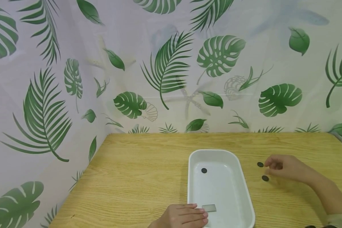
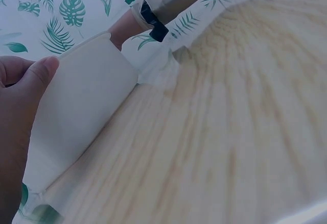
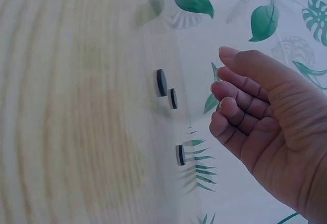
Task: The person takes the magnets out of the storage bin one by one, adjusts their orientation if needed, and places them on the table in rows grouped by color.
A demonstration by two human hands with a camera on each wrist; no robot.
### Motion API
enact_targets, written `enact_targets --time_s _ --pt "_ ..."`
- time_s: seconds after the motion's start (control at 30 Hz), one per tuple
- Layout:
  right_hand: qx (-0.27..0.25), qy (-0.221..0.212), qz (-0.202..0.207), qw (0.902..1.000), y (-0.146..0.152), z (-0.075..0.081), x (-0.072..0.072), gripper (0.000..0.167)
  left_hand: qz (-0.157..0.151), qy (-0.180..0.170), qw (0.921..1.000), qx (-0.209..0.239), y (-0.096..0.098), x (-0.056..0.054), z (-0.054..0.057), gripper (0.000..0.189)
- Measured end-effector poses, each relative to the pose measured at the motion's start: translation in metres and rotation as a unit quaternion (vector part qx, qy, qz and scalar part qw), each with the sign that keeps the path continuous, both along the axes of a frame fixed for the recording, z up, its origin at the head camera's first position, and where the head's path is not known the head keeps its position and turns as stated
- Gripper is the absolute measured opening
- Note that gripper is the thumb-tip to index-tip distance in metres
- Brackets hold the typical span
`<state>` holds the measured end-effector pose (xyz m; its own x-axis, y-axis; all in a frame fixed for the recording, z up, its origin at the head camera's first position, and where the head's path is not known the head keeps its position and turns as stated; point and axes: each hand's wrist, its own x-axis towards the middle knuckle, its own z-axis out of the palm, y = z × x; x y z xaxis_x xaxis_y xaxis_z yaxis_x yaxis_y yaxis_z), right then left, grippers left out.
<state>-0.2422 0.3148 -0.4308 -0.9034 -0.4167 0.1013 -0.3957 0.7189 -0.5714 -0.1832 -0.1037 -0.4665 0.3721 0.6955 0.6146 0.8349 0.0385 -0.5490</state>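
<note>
A white tray (image 1: 190, 183) stands on the wooden table. Inside it lie a small black disc (image 1: 204, 170) and a translucent grey rectangular piece (image 1: 209, 208). My left hand (image 1: 183, 216) holds the tray's near left rim, fingers reaching over into it; the left wrist view shows the thumb (image 2: 38, 78) at the rim. Right of the tray, my right hand (image 1: 288, 167) hovers with loosely bent fingers and nothing between them. Near its fingertips are two black discs, one farther (image 1: 260, 164) and one nearer (image 1: 265, 178). Three discs (image 3: 161, 83) show in the right wrist view.
The wooden table (image 1: 136, 177) extends left of the tray and behind it. A white cloth (image 1: 171, 120) with green leaf prints hangs along the back and left sides. Dark items (image 1: 310, 226) are partly cut off at the bottom right edge.
</note>
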Motion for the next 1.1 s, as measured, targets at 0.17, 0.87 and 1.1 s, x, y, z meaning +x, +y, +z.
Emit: enact_targets --time_s 0.17,0.87,1.1 --pt "-0.041 -0.014 -0.019 0.9989 -0.002 0.002 0.001 0.020 0.000 0.002 1.0000 0.003 0.000 0.000 0.000 0.021" --pt "-0.126 -0.015 -0.061 0.9900 -0.007 0.033 0.011 0.020 0.003 -0.010 0.9999 0.010 0.002 0.002 -0.001 0.021" --pt "-0.155 0.006 -0.062 0.9859 -0.014 0.045 0.011 0.019 0.005 -0.001 0.9999 0.013 0.002 0.002 0.002 0.021"
